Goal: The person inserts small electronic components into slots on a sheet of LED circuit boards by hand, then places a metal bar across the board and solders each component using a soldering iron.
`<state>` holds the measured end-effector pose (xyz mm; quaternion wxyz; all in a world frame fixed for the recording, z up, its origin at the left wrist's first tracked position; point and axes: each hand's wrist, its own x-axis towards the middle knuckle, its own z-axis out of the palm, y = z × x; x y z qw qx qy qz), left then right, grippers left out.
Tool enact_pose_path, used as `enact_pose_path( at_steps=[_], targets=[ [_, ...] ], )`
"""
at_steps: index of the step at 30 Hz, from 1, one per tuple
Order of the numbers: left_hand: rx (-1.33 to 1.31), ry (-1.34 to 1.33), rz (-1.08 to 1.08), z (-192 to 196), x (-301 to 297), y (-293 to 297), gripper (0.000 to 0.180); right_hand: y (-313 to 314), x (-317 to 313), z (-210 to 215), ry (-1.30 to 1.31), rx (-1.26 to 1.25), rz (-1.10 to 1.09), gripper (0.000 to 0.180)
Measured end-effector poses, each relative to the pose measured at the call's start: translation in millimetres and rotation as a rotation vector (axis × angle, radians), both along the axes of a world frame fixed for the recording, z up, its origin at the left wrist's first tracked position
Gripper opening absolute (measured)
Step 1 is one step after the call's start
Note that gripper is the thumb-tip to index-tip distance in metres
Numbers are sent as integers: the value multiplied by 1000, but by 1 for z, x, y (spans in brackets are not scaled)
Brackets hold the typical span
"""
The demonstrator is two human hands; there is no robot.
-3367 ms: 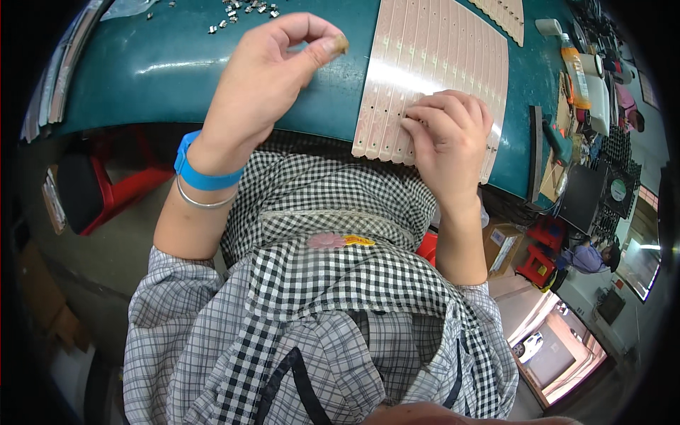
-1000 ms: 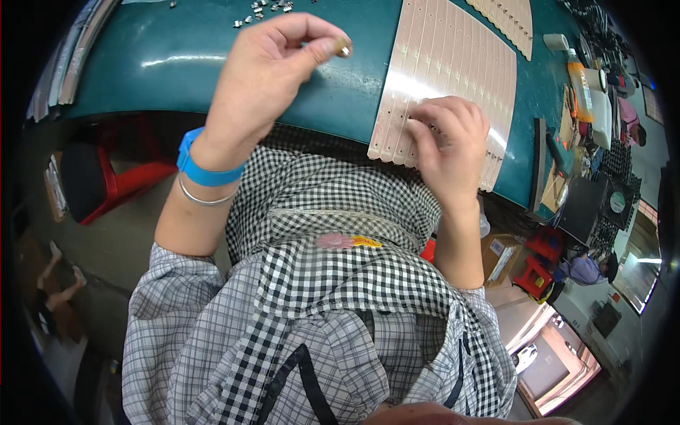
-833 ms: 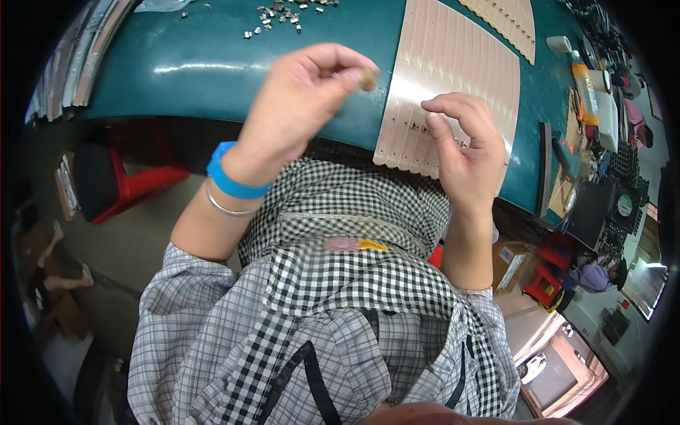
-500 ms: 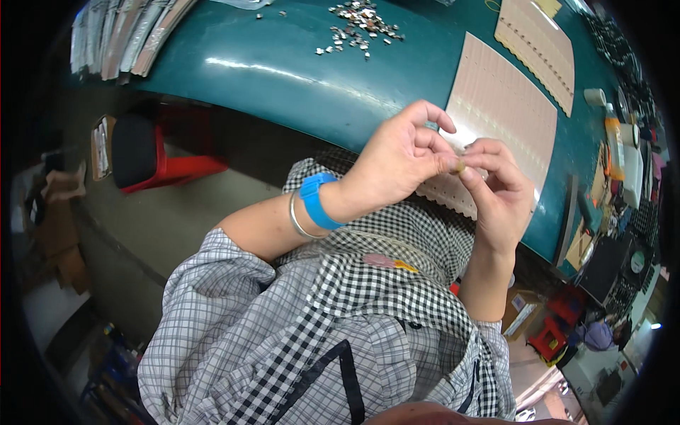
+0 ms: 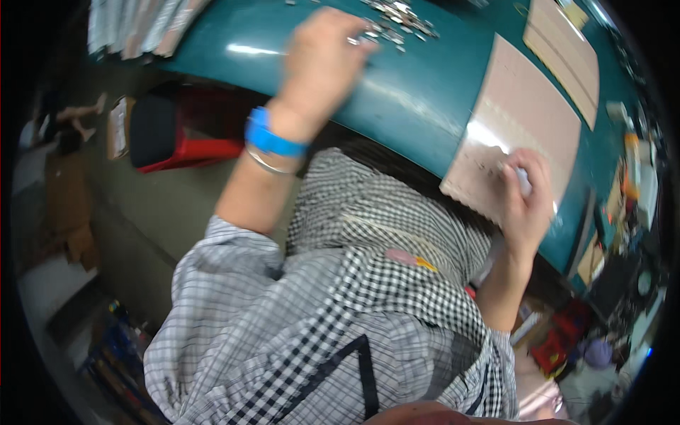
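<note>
My left hand (image 5: 324, 67), smeared by motion, reaches over the green tabletop. Its fingertips are at the near left edge of a pile of small shiny metal pieces (image 5: 400, 18); whether they grip one is unclear. A blue band and a silver bangle circle that wrist. Lower right, my right hand (image 5: 530, 195) rests over the near part of a pale pink sheet (image 5: 535, 103) with a scalloped edge. Its thumb and fingers are curled together, and what they hold, if anything, cannot be made out. Small dark marks show on the sheet beside the fingertips.
A second pink sheet (image 5: 563, 57) lies at the far right. Long wrapped strips (image 5: 145, 25) are stacked at the far left. Below the table edge stands a red and black stool (image 5: 191, 134). Bottles and tools crowd the right side, including an orange bottle (image 5: 630, 166).
My hands have parted from their shared pinch over the sheet. The left one moved away and leftward to the metal pieces; the right one stayed over the sheet. The view shifted slightly.
</note>
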<state>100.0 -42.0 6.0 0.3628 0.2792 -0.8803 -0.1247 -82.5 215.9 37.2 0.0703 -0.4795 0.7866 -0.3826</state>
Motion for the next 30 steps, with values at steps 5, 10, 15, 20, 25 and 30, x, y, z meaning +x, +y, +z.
enact_pose_path(
  at_steps=[5,10,15,20,25,30],
  targets=[
    [91,-139,2,-19,11,-28,17,-4,-2,-17,217,16,67,12],
    [121,-160,17,-19,-2,-16,14,-2,-1,-24,284,27,58,14],
    [139,-84,-3,-21,3,-16,14,1,4,-23,261,40,72,16],
    [212,-132,28,-8,-1,-7,13,-9,10,-27,264,3,77,17],
    [192,14,-26,-2,2,-1,8,-15,12,-30,390,49,88,18],
    [386,119,64,12,-5,18,6,-16,12,-29,405,73,102,17]
  ],
)
